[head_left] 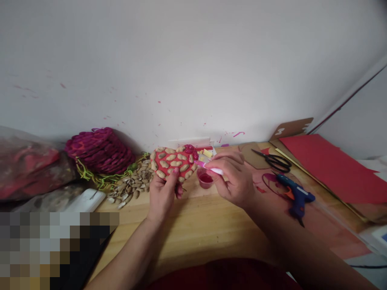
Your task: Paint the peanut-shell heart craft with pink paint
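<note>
My left hand (163, 195) grips the lower edge of a red heart-shaped piece (171, 169) covered with peanut shells, thumb on its front. Shells at its upper right corner are coated in glossy magenta paint; the others are bare tan. Pinched in my right hand (234, 177) is a paintbrush (213, 169) with a white handle and a pink tip. The brush tip is at the heart's right edge; whether it touches a shell I cannot tell. Just below the brush stands a small clear cup (205, 181) of dark pink paint.
Loose peanut shells (130, 187) and a stack of magenta-painted pieces (98, 151) on green string lie left, beside plastic bags (30, 165). To the right are black scissors (276, 161), a blue glue gun (298, 197) and red sheets (335, 169). A paint-spattered wall (181, 72) rises behind.
</note>
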The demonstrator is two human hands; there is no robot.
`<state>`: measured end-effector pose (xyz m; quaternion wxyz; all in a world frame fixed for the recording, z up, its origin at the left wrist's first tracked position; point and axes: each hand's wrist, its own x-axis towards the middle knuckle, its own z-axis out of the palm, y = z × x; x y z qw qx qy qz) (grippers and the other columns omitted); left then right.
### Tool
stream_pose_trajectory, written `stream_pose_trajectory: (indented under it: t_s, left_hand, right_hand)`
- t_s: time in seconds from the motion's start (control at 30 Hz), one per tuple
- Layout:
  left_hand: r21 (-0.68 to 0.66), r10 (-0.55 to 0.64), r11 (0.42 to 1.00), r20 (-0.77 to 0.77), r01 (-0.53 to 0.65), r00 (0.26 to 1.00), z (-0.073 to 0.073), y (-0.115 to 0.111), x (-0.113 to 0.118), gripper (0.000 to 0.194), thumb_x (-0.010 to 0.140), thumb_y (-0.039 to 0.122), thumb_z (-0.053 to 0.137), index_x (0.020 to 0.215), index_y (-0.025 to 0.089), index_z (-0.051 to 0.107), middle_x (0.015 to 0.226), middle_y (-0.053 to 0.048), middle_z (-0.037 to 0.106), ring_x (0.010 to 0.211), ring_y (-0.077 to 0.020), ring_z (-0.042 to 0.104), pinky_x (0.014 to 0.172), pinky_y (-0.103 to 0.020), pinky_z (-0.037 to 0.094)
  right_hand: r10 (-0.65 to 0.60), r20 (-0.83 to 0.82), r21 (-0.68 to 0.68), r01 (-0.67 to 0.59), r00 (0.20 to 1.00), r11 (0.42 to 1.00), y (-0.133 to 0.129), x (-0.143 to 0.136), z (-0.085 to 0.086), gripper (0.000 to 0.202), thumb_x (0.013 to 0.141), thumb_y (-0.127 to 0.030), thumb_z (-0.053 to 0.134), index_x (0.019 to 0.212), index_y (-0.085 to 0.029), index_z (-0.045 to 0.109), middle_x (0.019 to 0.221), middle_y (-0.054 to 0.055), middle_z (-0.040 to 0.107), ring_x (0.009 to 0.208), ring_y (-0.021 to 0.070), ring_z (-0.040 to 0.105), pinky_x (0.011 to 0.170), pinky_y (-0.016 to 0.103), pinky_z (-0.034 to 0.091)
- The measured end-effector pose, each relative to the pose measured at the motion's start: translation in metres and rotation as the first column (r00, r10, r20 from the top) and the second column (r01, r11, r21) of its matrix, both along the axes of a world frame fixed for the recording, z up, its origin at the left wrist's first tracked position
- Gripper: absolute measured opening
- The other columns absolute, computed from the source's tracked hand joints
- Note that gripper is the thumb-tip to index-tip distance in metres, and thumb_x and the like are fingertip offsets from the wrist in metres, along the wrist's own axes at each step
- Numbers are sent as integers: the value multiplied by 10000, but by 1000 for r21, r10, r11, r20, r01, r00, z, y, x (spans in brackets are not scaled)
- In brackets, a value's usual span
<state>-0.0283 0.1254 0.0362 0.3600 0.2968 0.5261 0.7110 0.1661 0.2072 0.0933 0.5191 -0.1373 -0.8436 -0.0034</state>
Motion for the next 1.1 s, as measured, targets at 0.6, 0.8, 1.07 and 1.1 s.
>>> stream_pose_trajectory:
  t_s: [0.6, 0.8, 1.07, 1.1]
  left_hand:
    - [-112, 89, 991, 185, -69, 979, 14, 2, 3, 498, 621, 503, 938, 692, 198, 551, 501, 91, 508, 357, -41, 385, 335, -162, 246]
    - [-29, 65, 998, 124, -62, 990, 7, 5, 0, 557, 694, 583, 913, 661, 210, 502, 511, 96, 441, 389, -38, 336, 361, -170, 244]
    - [-44, 44, 998, 130, -38, 991, 6, 3, -2, 522, 706, 560, 922, 694, 202, 541, 526, 93, 448, 401, -39, 299, 360, -171, 226]
    - [-44, 43, 998, 130, -37, 991, 6, 4, -2, 526, 708, 561, 920, 686, 203, 536, 522, 93, 445, 401, -39, 296, 359, -171, 224]
  right_hand:
    - [57, -106, -306, -87, 993, 948, 9, 6, 7, 78, 1025, -220, 616, 996, -243, 684, 924, 28, 771, 902, 200, 707, 872, 389, 541]
    - [108, -107, -329, -138, 988, 934, 6, 5, 7, 82, 1030, -215, 605, 1003, -241, 678, 947, 26, 768, 917, 194, 697, 889, 384, 534]
    - [87, -175, -454, -159, 981, 876, 14, 9, 4, 92, 1037, -274, 626, 1029, -223, 703, 967, 34, 769, 879, 177, 706, 819, 338, 559]
    - [107, -174, -458, -177, 979, 871, 14, 9, 4, 93, 1035, -276, 630, 1021, -224, 705, 960, 30, 768, 872, 174, 705, 814, 333, 560]
